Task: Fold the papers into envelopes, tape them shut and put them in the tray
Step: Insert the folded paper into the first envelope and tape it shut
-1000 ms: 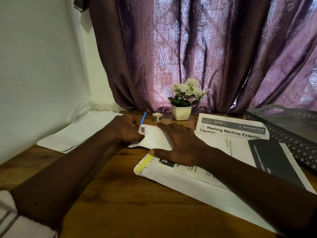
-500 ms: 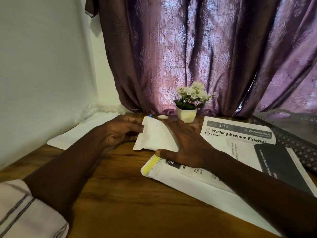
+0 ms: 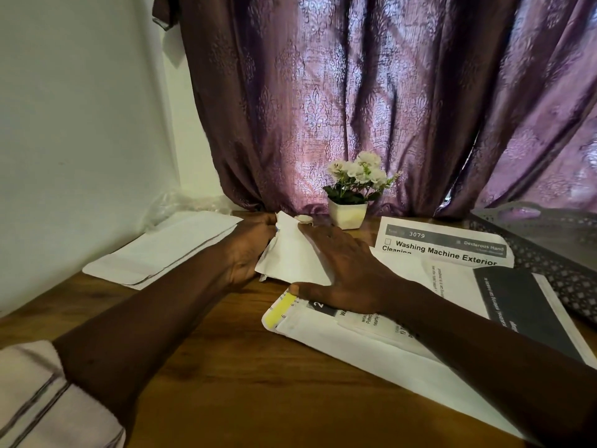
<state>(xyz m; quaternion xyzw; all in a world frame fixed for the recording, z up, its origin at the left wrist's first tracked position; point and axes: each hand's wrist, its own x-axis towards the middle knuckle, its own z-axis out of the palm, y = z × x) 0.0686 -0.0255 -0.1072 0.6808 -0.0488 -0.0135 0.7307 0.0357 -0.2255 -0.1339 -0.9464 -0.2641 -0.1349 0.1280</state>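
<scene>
A partly folded white paper (image 3: 290, 257) lies on the wooden table between my hands. My left hand (image 3: 248, 250) holds its left edge and lifts that flap up. My right hand (image 3: 342, 270) lies flat on the paper's right side, fingers spread, pressing it down. A small roll of tape (image 3: 304, 218) shows just behind the paper, partly hidden. The grey perforated tray (image 3: 549, 240) stands at the far right edge. More printed sheets (image 3: 445, 247) lie under and right of my right forearm.
A stack of white envelopes or sheets (image 3: 161, 250) lies at the left by the wall. A white pot of flowers (image 3: 349, 215) stands at the back against the purple curtain. A crumpled plastic bag (image 3: 181, 205) sits in the corner.
The paper's left flap has risen higher and folded toward the right. The blue pen seen earlier is now hidden behind the paper. The camera has tilted slightly.
</scene>
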